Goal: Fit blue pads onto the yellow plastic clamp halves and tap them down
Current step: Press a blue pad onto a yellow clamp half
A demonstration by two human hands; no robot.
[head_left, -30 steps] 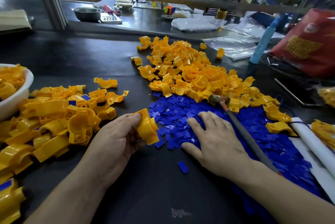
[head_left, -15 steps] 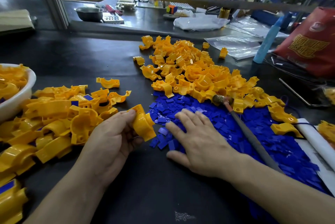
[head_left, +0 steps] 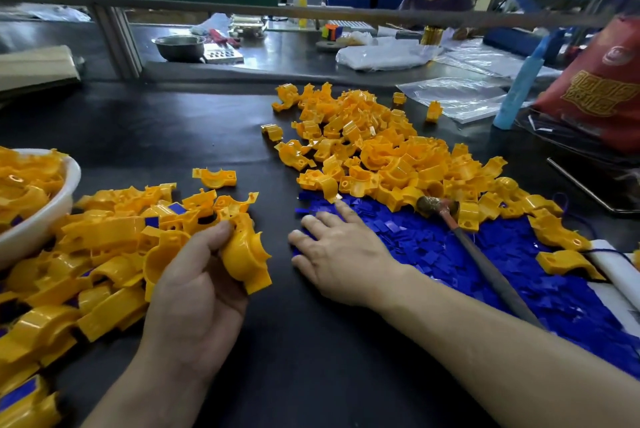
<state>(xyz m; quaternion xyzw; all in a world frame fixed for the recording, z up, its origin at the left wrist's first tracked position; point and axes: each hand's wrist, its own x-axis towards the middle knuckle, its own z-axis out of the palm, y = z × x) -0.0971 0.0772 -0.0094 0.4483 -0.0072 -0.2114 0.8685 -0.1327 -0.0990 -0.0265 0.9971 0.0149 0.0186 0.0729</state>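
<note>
Left grip [head_left: 197, 282] holds a stiff, probably light clamp half [head_left: 246, 254] by its edge; right grip [head_left: 341, 251] rests flat, fingers straight, on thin blue pads [head_left: 415, 240].

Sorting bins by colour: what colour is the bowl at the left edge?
White; the bowl shows best in the head view.

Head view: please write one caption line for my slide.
Left hand holds a clamp half; right hand lies flat on the blue pads, beside the hammer.
</note>
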